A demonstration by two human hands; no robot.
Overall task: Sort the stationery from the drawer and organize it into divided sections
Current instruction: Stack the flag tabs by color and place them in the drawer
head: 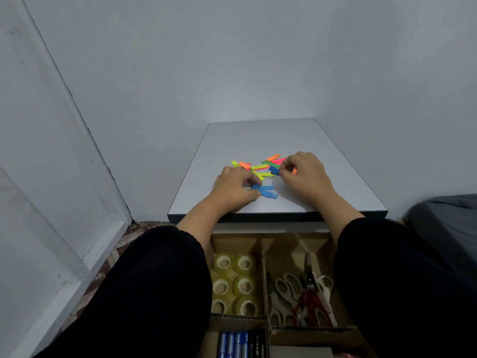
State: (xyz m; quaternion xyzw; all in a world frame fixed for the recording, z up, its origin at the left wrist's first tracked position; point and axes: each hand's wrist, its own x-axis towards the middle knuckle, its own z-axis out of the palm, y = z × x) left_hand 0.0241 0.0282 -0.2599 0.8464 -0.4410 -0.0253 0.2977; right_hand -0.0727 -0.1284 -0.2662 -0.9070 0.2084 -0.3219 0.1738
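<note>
Sticky flags point(259, 167), mixed neon colours, lie scattered mid tabletop point(335, 177). Left hand point(233, 187) pinches blue flags point(267, 191) at near edge of pile, thumb and fingers curled. Right hand point(305, 171) pinches another blue flag point(274, 171). Divided cardboard box point(262, 254) below table front: tape rolls point(236, 282) left section, scissors point(302, 293) right section, markers point(232, 344) nearest section.

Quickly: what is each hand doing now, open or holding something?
Left hand: fingers pinch a blue sticky tab lying on the table.
Right hand: pinches another blue tab.
</note>
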